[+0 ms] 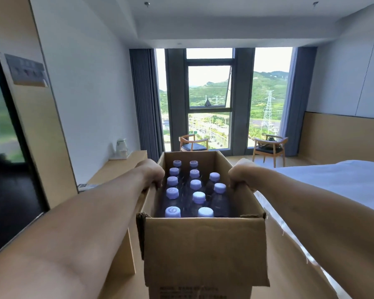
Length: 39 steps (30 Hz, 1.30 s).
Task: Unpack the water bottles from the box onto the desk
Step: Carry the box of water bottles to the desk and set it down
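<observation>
Head view: left hand [152, 172] and right hand [240, 173] each grasp the open box [203, 244] by opposite side rims

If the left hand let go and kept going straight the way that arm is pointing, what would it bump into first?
The left hand grips the box rim, its arm aimed forward and slightly right. Straight on, it would probably meet the nearer wooden chair by the window, though depth is hard to judge here.
</observation>
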Motion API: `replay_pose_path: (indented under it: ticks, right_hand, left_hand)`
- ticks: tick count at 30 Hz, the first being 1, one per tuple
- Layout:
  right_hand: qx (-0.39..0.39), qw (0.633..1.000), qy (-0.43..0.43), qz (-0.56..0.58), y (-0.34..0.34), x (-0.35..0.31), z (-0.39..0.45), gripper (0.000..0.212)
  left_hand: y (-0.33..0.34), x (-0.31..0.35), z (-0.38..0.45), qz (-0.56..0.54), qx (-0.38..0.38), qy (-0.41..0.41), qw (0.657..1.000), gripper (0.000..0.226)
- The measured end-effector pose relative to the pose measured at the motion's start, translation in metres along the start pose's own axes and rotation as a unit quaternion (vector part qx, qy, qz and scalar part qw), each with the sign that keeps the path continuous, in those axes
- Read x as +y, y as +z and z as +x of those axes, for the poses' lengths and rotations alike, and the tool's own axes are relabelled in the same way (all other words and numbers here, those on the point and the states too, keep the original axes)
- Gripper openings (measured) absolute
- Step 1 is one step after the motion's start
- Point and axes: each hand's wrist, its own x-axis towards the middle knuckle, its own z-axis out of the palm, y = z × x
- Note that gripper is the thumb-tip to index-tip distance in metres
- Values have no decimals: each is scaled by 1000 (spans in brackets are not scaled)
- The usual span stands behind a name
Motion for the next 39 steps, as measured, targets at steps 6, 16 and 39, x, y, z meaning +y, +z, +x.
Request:
replay_pose_path:
  ticks: [6,16,39]
  right_hand:
    - [24,1000,-3,-19,2,-34,139,14]
    - [6,1000,-3,-4,1,-83,422,12]
    - [52,998,37,-10,-20,-242,979,17]
  left_hand:
    - [32,27,135,-19,-5,2,1000,36]
    - [100,97,394,-37,-20,-24,999,32]
    - [182,259,980,-28,-36,33,998,30]
